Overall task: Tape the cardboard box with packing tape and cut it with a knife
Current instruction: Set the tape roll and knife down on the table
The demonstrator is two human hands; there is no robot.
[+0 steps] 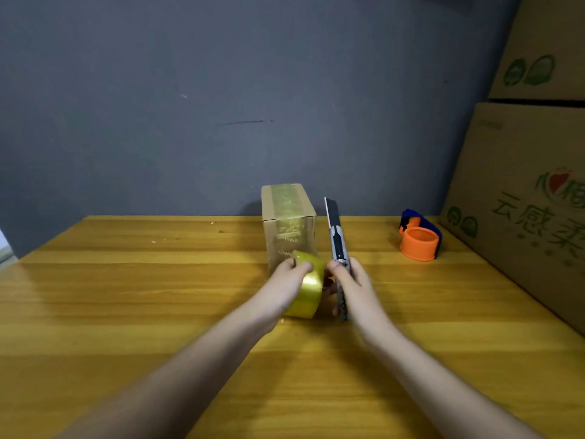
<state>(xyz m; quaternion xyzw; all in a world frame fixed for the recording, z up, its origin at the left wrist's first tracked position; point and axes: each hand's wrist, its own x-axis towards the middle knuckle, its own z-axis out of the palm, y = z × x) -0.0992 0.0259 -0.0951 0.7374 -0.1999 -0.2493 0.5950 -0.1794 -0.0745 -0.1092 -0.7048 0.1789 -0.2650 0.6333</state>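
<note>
Your left hand [289, 282] grips the shiny yellow roll of packing tape [307, 291] just in front of the small upright brown cardboard box [288, 221], which stands near the back of the yellow wooden worktop [126, 296] with tape over its top and front. Just right of the box, your right hand [351, 286] is closed around the grey utility knife [337, 245], blade pointing up and away. Further right of the box sits an orange and blue tape dispenser [419, 237].
</note>
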